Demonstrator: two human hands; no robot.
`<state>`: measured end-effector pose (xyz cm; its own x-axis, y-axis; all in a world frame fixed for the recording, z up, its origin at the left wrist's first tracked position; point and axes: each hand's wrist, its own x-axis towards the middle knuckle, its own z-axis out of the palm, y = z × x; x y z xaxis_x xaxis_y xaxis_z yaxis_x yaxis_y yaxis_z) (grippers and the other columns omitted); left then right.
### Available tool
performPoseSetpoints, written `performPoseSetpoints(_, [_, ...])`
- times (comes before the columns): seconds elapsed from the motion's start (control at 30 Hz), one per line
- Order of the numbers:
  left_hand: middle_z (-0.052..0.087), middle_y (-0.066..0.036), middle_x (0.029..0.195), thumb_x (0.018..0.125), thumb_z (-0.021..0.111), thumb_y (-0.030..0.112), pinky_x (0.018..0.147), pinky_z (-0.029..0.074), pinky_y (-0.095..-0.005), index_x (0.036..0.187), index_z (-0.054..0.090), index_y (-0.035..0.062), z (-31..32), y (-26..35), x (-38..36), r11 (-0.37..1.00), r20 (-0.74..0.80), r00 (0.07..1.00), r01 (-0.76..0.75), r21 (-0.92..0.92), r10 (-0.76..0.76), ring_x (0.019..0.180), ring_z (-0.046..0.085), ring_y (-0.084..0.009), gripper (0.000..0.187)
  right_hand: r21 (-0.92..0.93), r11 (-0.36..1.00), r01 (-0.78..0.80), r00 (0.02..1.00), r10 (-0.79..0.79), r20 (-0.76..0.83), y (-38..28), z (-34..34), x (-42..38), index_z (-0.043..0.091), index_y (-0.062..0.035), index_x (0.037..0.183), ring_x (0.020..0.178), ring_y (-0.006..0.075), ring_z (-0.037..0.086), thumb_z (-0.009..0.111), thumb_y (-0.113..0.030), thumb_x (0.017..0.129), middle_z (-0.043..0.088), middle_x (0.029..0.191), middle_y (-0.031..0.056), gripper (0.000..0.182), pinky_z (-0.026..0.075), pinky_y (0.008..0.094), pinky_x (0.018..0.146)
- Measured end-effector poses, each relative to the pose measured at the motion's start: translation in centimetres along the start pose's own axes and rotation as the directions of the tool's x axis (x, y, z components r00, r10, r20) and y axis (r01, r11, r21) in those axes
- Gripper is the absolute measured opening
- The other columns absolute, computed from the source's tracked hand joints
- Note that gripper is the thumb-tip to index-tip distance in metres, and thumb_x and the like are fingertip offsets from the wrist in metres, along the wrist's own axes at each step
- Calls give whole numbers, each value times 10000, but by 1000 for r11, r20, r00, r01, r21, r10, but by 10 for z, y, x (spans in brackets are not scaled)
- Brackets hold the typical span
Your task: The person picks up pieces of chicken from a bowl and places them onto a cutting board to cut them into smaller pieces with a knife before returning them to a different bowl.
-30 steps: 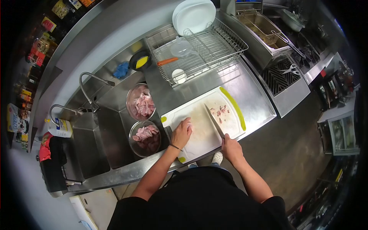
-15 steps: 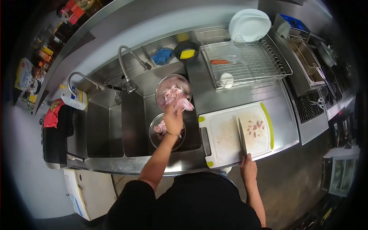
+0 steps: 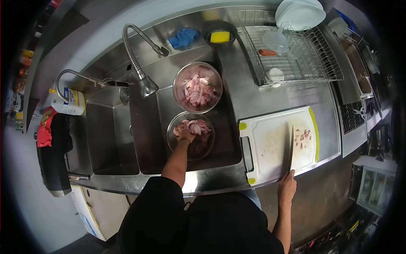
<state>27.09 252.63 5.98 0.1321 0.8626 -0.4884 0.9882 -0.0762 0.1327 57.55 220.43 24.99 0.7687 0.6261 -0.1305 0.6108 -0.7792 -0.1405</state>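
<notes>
My left hand reaches into the near metal bowl, its fingers closed among pieces of raw meat and partly hidden by them. Behind it stands a second metal bowl with a heap of pale pink raw meat pieces. Both bowls are in the right-hand sink basin. My right hand grips the handle of a long kitchen knife, whose blade lies over the white cutting board. Small meat scraps are scattered right of the blade.
A spring-hose faucet arches over the sink. Behind the board, a wire dish rack holds white plates. A black pan with a yellow sponge and a blue cloth lie along the back ledge.
My left hand has moved from above the far bowl, where it held a piece of meat, down into the near bowl. My right hand still holds the knife on the board. The view has shifted.
</notes>
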Motion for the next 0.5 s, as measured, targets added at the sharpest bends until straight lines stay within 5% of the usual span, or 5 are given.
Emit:
performPoseSetpoints(0.07, [200,-163,1464,686,747,272,1109,167,-540,1445,171,306,16,13,4,996,-5,999,36,-78,-37,1365,168,-384,953,5,1000,-23,999,23,23,-2,1,0,435,24,994,620,464,572,431,-156,942,571,636,285,187,438,543,543])
performPoseSetpoints(0.2, [178,-146,1481,683,736,228,1045,312,-556,1402,274,310,42,15,26,993,4,993,117,-14,-117,1337,246,-399,859,34,999,-24,999,23,33,-6,1,1,424,23,991,624,468,568,431,-135,938,567,636,289,168,426,552,548])
performPoseSetpoints(0.3, [426,-147,1351,727,692,232,930,451,-456,1257,459,143,47,2,38,986,-122,985,-108,131,124,1209,470,-327,586,51,998,-34,999,32,37,-7,3,4,439,57,997,641,471,568,427,-147,948,573,656,289,211,421,542,540])
performPoseSetpoints(0.37, [628,-134,1078,751,683,289,833,502,-431,1172,536,95,50,-11,49,984,-30,984,-177,-27,176,1035,600,-299,487,48,998,-33,999,31,39,-7,4,6,428,38,985,636,472,569,429,-143,942,572,650,290,186,424,547,544])
performPoseSetpoints(0.5, [666,-136,916,754,691,310,768,520,-428,1123,567,76,26,-26,39,906,-39,949,-309,-288,312,887,644,-296,454,38,999,-18,1000,17,4,-9,4,8,417,20,972,643,472,575,430,-145,937,574,649,293,168,435,552,555])
